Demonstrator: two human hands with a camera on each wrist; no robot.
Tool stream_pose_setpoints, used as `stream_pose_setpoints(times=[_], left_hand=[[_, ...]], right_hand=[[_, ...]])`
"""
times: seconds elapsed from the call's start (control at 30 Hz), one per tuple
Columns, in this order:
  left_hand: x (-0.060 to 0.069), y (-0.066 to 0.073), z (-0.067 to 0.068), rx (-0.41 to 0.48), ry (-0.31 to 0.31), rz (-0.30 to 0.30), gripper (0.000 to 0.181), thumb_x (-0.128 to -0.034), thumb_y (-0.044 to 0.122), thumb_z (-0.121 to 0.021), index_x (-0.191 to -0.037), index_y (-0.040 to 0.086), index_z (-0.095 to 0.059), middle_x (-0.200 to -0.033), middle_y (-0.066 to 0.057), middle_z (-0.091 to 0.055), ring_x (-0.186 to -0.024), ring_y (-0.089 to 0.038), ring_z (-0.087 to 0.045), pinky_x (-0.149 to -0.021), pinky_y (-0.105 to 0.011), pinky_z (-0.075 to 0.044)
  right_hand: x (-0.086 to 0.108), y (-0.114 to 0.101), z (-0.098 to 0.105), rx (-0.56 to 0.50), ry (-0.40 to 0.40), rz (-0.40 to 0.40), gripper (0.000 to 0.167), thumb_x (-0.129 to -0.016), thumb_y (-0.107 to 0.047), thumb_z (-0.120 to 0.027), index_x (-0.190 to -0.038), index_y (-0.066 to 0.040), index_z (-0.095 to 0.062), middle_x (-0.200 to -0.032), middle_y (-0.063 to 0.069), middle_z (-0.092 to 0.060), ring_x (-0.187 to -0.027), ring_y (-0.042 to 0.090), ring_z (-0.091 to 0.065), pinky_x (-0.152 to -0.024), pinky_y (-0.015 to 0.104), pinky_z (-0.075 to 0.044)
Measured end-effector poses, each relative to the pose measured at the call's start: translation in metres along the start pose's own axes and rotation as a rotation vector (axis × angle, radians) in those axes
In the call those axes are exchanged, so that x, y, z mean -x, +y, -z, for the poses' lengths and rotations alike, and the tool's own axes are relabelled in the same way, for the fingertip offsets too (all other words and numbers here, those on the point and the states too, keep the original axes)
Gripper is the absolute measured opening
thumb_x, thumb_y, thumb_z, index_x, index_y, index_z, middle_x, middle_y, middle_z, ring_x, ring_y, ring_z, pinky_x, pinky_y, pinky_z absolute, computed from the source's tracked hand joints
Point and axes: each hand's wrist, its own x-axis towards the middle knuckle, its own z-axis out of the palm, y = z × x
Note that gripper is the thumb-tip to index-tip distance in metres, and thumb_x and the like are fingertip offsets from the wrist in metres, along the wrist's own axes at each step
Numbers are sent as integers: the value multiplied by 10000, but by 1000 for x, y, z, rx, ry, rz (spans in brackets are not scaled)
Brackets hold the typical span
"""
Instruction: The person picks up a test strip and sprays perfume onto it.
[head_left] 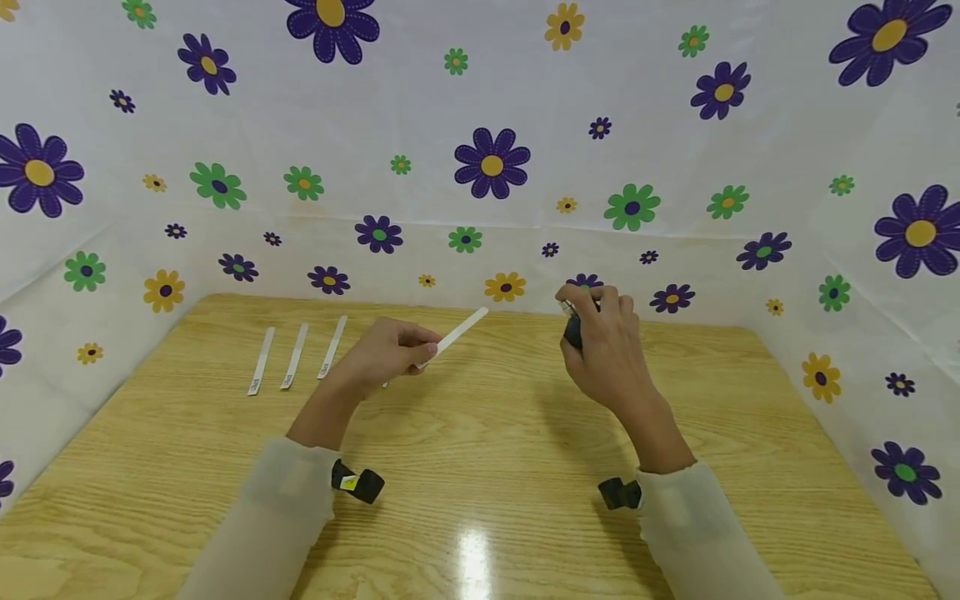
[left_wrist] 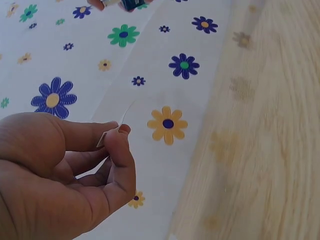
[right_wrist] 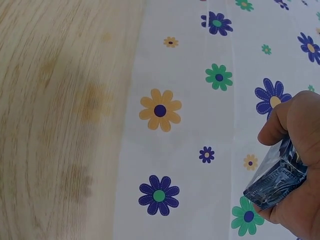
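My left hand [head_left: 386, 354] pinches a white paper test strip [head_left: 463, 327] near one end, between thumb and fingers. The strip slants up to the right above the table; in the left wrist view its thin edge [left_wrist: 125, 112] curves slightly. Further right, my right hand [head_left: 607, 350] grips a small dark-blue glass perfume bottle [head_left: 573, 332], with the index finger bent over its silvery top. The right wrist view shows the bottle's faceted clear-and-blue base [right_wrist: 277, 182]; the palm hides the rest. Strip and bottle are well apart.
Left of my left hand, three white strips [head_left: 261, 361] with small printed labels lie side by side on the wooden table [head_left: 480, 442]. The tip of another strip [head_left: 386, 384] shows beneath that hand. A flower-print cloth [head_left: 420, 108] encloses the table's back and sides.
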Motion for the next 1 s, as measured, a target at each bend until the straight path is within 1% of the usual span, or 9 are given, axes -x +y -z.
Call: stream_pose_setpoints(times=[0.2, 0.37, 0.47, 0.6, 0.7, 0.87, 0.97, 1.0], left_hand=[[5, 12, -11, 23, -41, -25, 275, -1041, 112, -607, -1272, -19, -681, -1205, -247, -638, -868, -218, -598, -850, -338, -572], [9, 21, -18, 39, -68, -37, 259, -1037, 108, -616, -1259, 0, -694, -1180, -196, -662, -884, -220, -607, -855, -358, -578], [10, 26, -23, 48, -92, -57, 250, -1036, 104, -617, -1248, 0, -698, -1158, -174, -674, -887, -220, -607, -847, -358, -577], [13, 31, -28, 51, -114, -74, 234, -1033, 97, -619, -1230, 6, -705, -1102, -138, -690, -890, -232, -614, -874, -432, -573], [15, 34, -30, 55, -121, -71, 224, -1031, 96, -623, -1221, 16, -710, -1064, -117, -695, -913, -269, -626, -886, -465, -570], [17, 39, -33, 58, -126, -75, 218, -1027, 93, -627, -1214, 20, -713, -1051, -114, -698, -943, -319, -631, -869, -445, -574], [19, 41, -34, 56, -129, -80, 212, -1026, 91, -628, -1205, 23, -719, -1052, -112, -697, -920, -287, -627, -868, -446, -574], [19, 41, -35, 59, -130, -79, 208, -1026, 88, -628, -1200, 23, -721, -1053, -111, -695, -914, -275, -623, -878, -463, -572]], right_hand=[[-1, -2, -1, 3, -15, -5, 567, -871, 17, -671, -1330, -229, -448, -1262, 325, -478, -1026, 490, -453, -753, 563, -419], [0, -3, -2, 15, -27, 0, 580, -873, 12, -681, -1337, -236, -437, -1268, 326, -475, -1010, 489, -452, -742, 560, -421], [1, -5, -3, 22, -40, -1, 587, -874, 3, -691, -1341, -240, -431, -1272, 317, -474, -1005, 482, -448, -748, 560, -420], [2, -6, -6, 37, -63, 4, 573, -885, -17, -696, -1337, -242, -427, -1283, 311, -472, -1023, 488, -448, -772, 580, -431], [2, -5, -9, 56, -65, 21, 544, -892, -23, -688, -1324, -238, -436, -1277, 313, -477, -1026, 503, -453, -773, 595, -435], [4, -5, -12, 76, -55, 53, 523, -892, -19, -691, -1315, -223, -462, -1266, 314, -481, -1010, 512, -456, -759, 594, -425], [4, -5, -13, 82, -60, 57, 526, -889, -21, -705, -1318, -218, -472, -1267, 311, -478, -1007, 508, -455, -763, 590, -423], [4, -5, -14, 86, -65, 56, 528, -889, -24, -711, -1318, -217, -474, -1268, 309, -477, -1010, 508, -454, -766, 591, -423]])
